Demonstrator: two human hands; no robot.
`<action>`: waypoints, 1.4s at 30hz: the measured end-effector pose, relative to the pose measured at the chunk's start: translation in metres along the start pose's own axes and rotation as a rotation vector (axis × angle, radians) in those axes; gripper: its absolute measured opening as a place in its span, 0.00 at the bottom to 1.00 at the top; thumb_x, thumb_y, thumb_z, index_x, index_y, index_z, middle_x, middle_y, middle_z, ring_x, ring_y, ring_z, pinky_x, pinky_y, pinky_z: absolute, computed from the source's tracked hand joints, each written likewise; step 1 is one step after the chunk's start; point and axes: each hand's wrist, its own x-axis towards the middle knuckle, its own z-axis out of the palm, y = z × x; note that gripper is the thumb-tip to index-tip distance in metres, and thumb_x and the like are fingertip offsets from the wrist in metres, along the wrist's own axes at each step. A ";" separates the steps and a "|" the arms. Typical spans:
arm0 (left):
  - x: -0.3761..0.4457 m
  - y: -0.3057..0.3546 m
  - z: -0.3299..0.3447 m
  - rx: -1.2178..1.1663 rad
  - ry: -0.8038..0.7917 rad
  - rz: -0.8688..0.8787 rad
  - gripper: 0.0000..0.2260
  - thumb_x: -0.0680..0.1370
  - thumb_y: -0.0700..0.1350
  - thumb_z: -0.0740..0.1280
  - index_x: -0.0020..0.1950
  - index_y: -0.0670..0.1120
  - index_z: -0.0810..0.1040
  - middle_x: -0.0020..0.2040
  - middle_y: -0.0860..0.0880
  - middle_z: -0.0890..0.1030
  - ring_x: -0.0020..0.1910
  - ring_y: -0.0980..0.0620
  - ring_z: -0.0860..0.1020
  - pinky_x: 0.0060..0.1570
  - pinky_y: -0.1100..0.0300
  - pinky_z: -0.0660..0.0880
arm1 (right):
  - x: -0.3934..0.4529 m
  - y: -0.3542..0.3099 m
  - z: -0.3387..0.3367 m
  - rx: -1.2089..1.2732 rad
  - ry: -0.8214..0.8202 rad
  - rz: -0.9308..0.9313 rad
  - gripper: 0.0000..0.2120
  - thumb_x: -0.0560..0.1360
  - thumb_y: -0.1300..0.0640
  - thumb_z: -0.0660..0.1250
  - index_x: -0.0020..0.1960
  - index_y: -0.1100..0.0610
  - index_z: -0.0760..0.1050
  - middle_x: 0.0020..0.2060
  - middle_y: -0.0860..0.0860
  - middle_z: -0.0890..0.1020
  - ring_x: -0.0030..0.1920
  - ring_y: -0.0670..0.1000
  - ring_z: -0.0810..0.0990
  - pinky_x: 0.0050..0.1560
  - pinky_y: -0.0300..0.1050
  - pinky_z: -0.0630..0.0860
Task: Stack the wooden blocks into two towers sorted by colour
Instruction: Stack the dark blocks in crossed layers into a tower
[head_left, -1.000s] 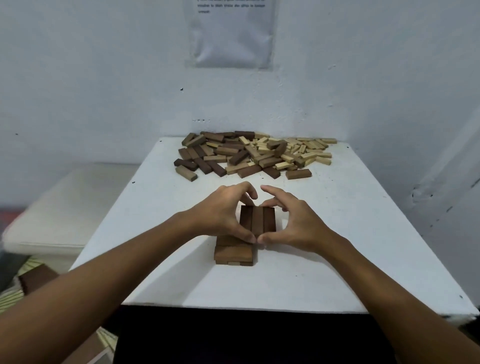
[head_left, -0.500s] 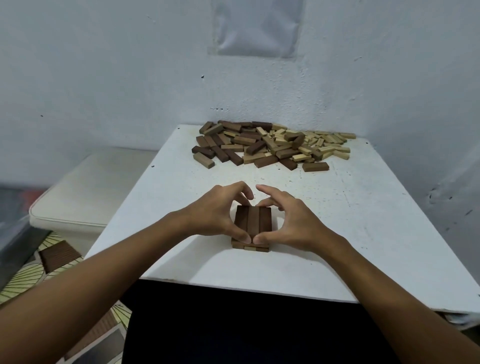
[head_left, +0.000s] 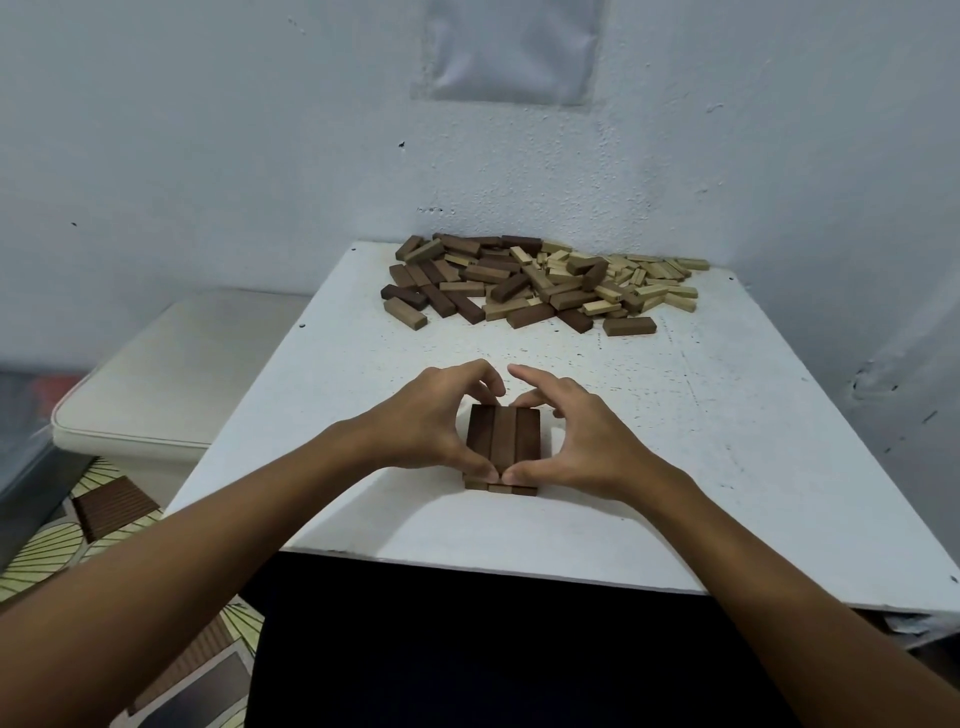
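The dark stack (head_left: 501, 441) sat low on the white tabletop (head_left: 727, 467), near the front edge and well apart from the loose pile (head_left: 540, 283) at the far side by the wall. Its top layer was three dark brown blocks laid side by side, with at least one more layer showing beneath at the near edge. The left hand (head_left: 431, 421) curved round the stack's left side and the right hand (head_left: 582, 431) round its right, each with thumb at the near edge and fingers curled over the far edge, the two thumb tips nearly touching in front. Both seemed to be squeezing the layer square rather than lifting it. The step in hand looked like truing up the start of the dark tower; no light tower was visible. The next move would likely call for releasing the stack gently, then reaching to the pile beyond it for more dark blocks.
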 end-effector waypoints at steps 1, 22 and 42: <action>0.000 0.000 0.000 0.001 -0.002 -0.001 0.32 0.61 0.47 0.84 0.58 0.53 0.69 0.57 0.55 0.76 0.58 0.59 0.74 0.60 0.55 0.74 | 0.000 0.000 0.000 -0.003 -0.001 0.000 0.50 0.60 0.45 0.80 0.76 0.38 0.58 0.60 0.44 0.75 0.63 0.45 0.71 0.65 0.51 0.71; -0.007 -0.021 0.002 -0.021 -0.088 -0.033 0.39 0.60 0.54 0.84 0.65 0.57 0.67 0.62 0.57 0.74 0.60 0.60 0.72 0.56 0.68 0.69 | -0.014 0.008 -0.008 -0.029 -0.096 0.022 0.57 0.60 0.44 0.82 0.77 0.34 0.48 0.69 0.45 0.71 0.68 0.45 0.68 0.67 0.49 0.69; 0.001 -0.022 0.014 -0.068 -0.050 0.014 0.40 0.62 0.50 0.83 0.67 0.56 0.67 0.60 0.52 0.77 0.60 0.59 0.73 0.50 0.79 0.65 | -0.011 0.007 -0.001 0.023 -0.069 0.050 0.57 0.58 0.41 0.80 0.75 0.30 0.46 0.62 0.46 0.74 0.63 0.47 0.72 0.65 0.52 0.71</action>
